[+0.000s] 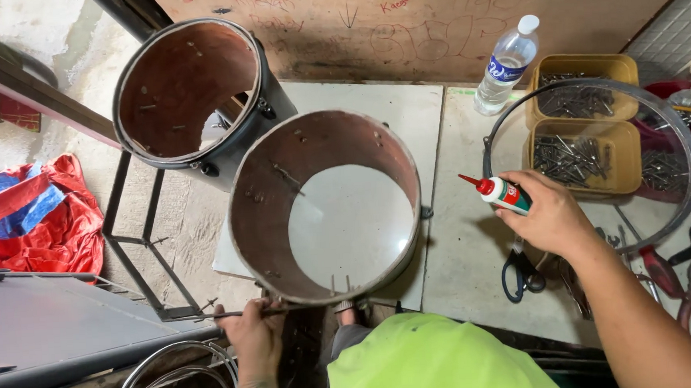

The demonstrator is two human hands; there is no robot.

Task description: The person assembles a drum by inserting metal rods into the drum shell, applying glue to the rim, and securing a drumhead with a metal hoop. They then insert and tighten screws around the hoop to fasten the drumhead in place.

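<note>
A drum shell (326, 207) stands on the board (404, 110), with a second shell (192, 95) to its far left. Right of it lie a hoop (685, 197), two nail trays (585, 123) inside the hoop and a bottle (507, 64) beyond.

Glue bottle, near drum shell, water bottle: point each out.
glue bottle (502, 193), head view, on its body by the red cap.
near drum shell (254, 203), head view, inner left wall.
water bottle (505, 66), head view, on its label.

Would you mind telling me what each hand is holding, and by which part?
Right hand holds a small glue bottle by its body. Left hand grips the near drum shell at its lower rim.
</note>
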